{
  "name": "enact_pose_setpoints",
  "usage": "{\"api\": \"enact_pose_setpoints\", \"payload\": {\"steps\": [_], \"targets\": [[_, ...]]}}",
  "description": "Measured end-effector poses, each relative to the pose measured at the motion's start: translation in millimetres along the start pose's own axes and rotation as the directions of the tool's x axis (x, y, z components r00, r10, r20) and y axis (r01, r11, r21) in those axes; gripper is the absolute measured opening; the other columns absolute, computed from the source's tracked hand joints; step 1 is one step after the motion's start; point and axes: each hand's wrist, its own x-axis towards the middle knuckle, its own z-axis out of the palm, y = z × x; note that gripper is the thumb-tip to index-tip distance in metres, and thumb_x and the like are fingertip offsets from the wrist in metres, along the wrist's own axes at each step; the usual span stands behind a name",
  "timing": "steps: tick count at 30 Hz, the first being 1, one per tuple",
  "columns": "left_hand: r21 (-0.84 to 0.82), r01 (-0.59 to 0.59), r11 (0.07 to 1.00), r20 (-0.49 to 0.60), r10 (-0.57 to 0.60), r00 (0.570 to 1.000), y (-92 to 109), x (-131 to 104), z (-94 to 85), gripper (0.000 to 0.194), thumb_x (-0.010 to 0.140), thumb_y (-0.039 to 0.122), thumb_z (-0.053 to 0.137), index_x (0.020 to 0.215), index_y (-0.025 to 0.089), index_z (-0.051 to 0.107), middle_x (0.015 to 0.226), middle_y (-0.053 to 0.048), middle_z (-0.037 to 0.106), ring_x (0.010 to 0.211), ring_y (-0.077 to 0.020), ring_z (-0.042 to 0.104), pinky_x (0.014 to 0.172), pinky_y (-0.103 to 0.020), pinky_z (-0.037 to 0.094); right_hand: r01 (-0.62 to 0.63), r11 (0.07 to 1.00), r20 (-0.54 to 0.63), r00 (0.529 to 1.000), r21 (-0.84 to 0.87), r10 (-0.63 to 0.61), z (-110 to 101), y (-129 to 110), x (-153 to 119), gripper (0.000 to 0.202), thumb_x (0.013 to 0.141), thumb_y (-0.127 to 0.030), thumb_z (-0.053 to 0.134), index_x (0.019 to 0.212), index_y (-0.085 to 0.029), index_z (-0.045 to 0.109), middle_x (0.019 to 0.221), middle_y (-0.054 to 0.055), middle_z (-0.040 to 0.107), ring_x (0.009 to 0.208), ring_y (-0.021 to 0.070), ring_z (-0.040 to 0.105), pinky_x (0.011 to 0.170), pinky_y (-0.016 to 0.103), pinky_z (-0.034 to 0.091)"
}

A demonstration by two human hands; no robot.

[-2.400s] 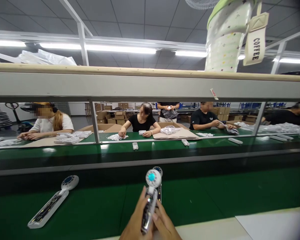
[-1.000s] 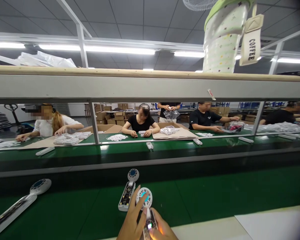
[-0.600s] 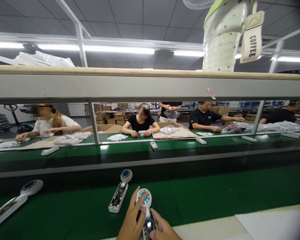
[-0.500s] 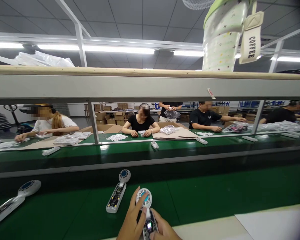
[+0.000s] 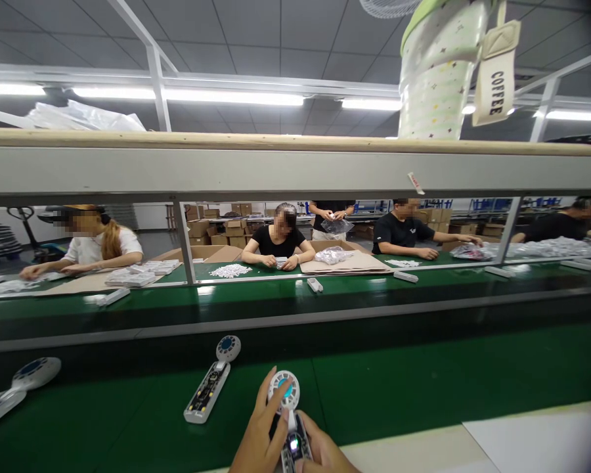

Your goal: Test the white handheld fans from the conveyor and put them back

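Note:
A white handheld fan (image 5: 291, 420) is held between both hands at the bottom middle of the head view. Its handle lies uncovered, with the dark circuit board showing and a bright light lit on it. My left hand (image 5: 261, 427) closes on the fan's left side, fingers up against the round head with the blue hub. On the right, my right hand (image 5: 322, 450) wraps the handle, its thumb low on the board. Left of my hands, a second open-backed fan (image 5: 207, 393) lies on the green belt (image 5: 398, 381). Another fan (image 5: 20, 391) is farther left, partly out of view.
A pale worktable edge with a white sheet (image 5: 546, 437) borders the belt at lower right. Beyond a divider runs a far belt carrying white casings (image 5: 314, 285). Several co-workers sit behind it. Overhead, a shelf (image 5: 276, 167) holds a tumbler (image 5: 438, 72).
The two loose fans on the near belt have shifted left, while casings on the far belt have moved right. My hands and the held fan stay nearly in place.

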Motion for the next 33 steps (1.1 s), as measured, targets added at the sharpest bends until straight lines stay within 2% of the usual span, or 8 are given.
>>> {"api": "enact_pose_setpoints", "payload": {"steps": [6, 11, 17, 23, 25, 29, 31, 33], "targets": [[-0.005, 0.012, 1.000, 0.008, -0.012, 1.000, 0.0, 0.9, 0.6, 0.047, 0.093, 0.041, 0.023, 0.137, 0.026, 0.033, 0.150, -0.005, 0.008, 0.136, -0.0232, 0.019, 0.111, -0.041, 0.020, -0.016, 1.000, -0.020, 1.000, -0.018, 0.015, 0.5, -1.2, 0.4, 0.080, 0.054, -0.051, 0.078, 0.121, -0.020, 0.047, 0.098, 0.007, 0.061, 0.095, 0.0235, 0.060, 0.094, 0.042, 0.038], [-0.004, 0.010, 1.000, -0.014, -0.010, 1.000, 0.0, 0.7, 0.8, 0.047, 0.093, 0.041, 0.025, 0.136, 0.026, 0.036, 0.150, -0.005, 0.012, 0.136, -0.0236, 0.020, 0.111, -0.040, 0.021, -0.003, 0.998, -0.016, 1.000, -0.055, 0.002, 2.5, -5.5, 0.2, 0.076, 0.057, -0.049, 0.077, 0.120, -0.020, 0.048, 0.099, 0.007, 0.061, 0.097, 0.0235, 0.059, 0.092, 0.039, 0.040], [-0.010, 0.011, 1.000, -0.026, -0.011, 1.000, -1.3, 0.6, 1.4, 0.046, 0.093, 0.040, 0.026, 0.135, 0.027, 0.037, 0.150, -0.005, 0.014, 0.135, -0.0246, 0.022, 0.110, -0.041, 0.024, -0.002, 1.000, 0.001, 1.000, -0.005, 0.002, 0.7, -1.5, 0.5, 0.078, 0.057, -0.048, 0.077, 0.123, -0.021, 0.045, 0.099, 0.007, 0.063, 0.093, 0.0225, 0.062, 0.094, 0.041, 0.038], [-0.035, 0.003, 0.999, -0.046, -0.004, 0.999, -0.8, 0.7, 1.0, 0.045, 0.093, 0.041, 0.029, 0.134, 0.027, 0.040, 0.150, -0.005, 0.018, 0.134, -0.0266, 0.025, 0.108, -0.042, 0.027, 0.011, 1.000, 0.005, 1.000, 0.017, -0.011, 0.2, -1.7, 1.2, 0.080, 0.056, -0.045, 0.080, 0.123, -0.019, 0.045, 0.106, 0.008, 0.063, 0.101, 0.0237, 0.060, 0.095, 0.038, 0.038], [-0.054, 0.018, 0.998, -0.047, -0.021, 0.999, 0.8, 0.6, 0.1, 0.046, 0.093, 0.043, 0.028, 0.136, 0.028, 0.037, 0.151, -0.003, 0.015, 0.135, -0.0261, 0.023, 0.109, -0.043, 0.025, 0.005, 0.999, -0.034, 0.999, 0.034, -0.003, 0.5, -1.4, 0.5, 0.081, 0.057, -0.045, 0.079, 0.124, -0.019, 0.042, 0.105, 0.009, 0.063, 0.098, 0.0236, 0.062, 0.090, 0.037, 0.043], [-0.077, 0.035, 0.996, -0.036, -0.038, 0.999, 2.2, 0.6, -0.1, 0.049, 0.093, 0.045, 0.029, 0.139, 0.029, 0.030, 0.152, -0.002, 0.012, 0.137, -0.0247, 0.018, 0.110, -0.044, 0.022, -0.029, 0.998, -0.182, 0.983, 0.054, 0.039, -3.5, -3.1, -0.4, 0.092, 0.060, -0.044, 0.077, 0.132, -0.023, 0.023, 0.104, 0.010, 0.063, 0.074, 0.0230, 0.068, 0.067, 0.037, 0.052], [-0.055, 0.038, 0.998, -0.026, -0.039, 0.999, 1.3, 0.7, 0.7, 0.049, 0.093, 0.045, 0.030, 0.139, 0.029, 0.030, 0.151, -0.002, 0.016, 0.137, -0.0249, 0.017, 0.109, -0.046, 0.022, 0.015, 0.998, -0.269, 0.963, 0.060, 0.002, -10.4, -8.4, 0.7, 0.102, 0.058, -0.040, 0.080, 0.134, -0.022, 0.015, 0.103, 0.009, 0.063, 0.075, 0.0217, 0.067, 0.070, 0.036, 0.051], [-0.019, 0.024, 1.000, -0.020, -0.025, 0.999, 0.1, 0.7, 1.6, 0.049, 0.093, 0.043, 0.031, 0.139, 0.028, 0.030, 0.151, -0.003, 0.018, 0.137, -0.0246, 0.017, 0.110, -0.047, 0.020, 0.069, 0.995, -0.333, 0.942, 0.066, -0.043, -21.1, -16.2, 3.0, 0.118, 0.049, -0.033, 0.086, 0.136, -0.020, 0.008, 0.108, 0.011, 0.061, 0.088, 0.0225, 0.065, 0.080, 0.036, 0.049]]}}
